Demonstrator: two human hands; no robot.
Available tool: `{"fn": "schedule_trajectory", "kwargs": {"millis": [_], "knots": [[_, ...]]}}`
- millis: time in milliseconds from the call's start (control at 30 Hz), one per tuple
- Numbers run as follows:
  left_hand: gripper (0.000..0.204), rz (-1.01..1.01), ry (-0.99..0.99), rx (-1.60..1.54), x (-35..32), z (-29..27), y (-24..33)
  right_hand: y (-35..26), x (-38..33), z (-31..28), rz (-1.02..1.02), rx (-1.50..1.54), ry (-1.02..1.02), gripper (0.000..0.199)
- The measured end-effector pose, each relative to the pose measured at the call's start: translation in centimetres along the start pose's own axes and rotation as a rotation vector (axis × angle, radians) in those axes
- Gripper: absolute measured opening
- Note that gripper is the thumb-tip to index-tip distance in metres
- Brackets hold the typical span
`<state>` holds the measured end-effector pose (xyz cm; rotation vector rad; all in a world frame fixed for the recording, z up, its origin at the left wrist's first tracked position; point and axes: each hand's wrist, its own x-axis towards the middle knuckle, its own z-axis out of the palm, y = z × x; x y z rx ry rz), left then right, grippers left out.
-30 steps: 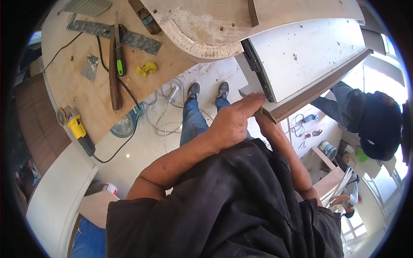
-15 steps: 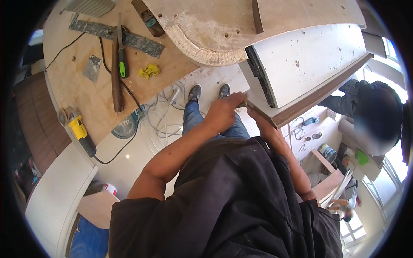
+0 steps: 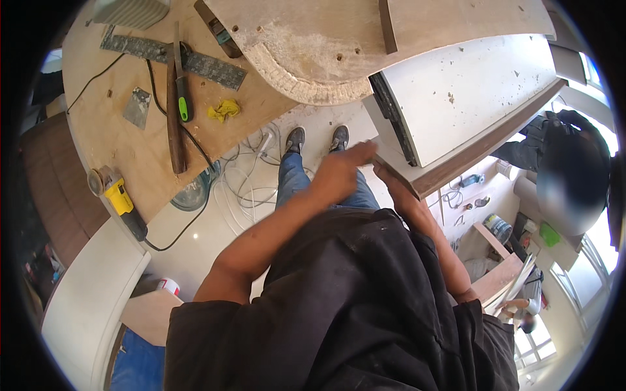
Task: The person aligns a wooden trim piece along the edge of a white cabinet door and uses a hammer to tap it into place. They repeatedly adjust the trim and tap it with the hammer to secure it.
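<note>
A white drawer-like box (image 3: 469,104), flecked with chips, lies to the right with a brown-faced board (image 3: 486,144) along its near side. A black metal rail (image 3: 396,124) runs down its left end. My left hand (image 3: 340,173), slightly smeared by motion, is closed at the board's near left corner; whatever it holds is hidden. Gripping that same corner from below and the right is my right hand (image 3: 404,199), its fingertips partly hidden by the board.
The left bench (image 3: 228,146) bears a chisel (image 3: 182,91), a wooden stick (image 3: 175,137), a yellow crumpled rag (image 3: 223,111) and a yellow grinder (image 3: 119,199). A curved wooden panel (image 3: 300,39) overhangs ahead. Cables (image 3: 244,186) coil on the floor. Another person (image 3: 567,163) is at the right.
My left hand has shifted slightly at the corner, and the small brownish edge seen under its fingers before no longer shows. My right hand keeps its place. The person at the right has moved slightly.
</note>
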<state>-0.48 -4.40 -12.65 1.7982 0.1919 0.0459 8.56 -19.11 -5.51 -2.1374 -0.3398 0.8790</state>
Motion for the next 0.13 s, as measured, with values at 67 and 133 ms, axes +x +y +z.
{"fn": "schedule_trajectory", "kwargs": {"millis": [67, 133], "knots": [[0.062, -0.176, -0.107, 0.004, 0.5, -0.7, 0.0, 1.5, 0.6, 0.0, -0.021, 0.035, -0.008, 0.028], [0.064, 0.123, -0.017, -0.015, -0.6, -0.5, 2.0, 2.7, 0.4, 0.4, -0.100, 0.015, 0.000, 0.027]]}}
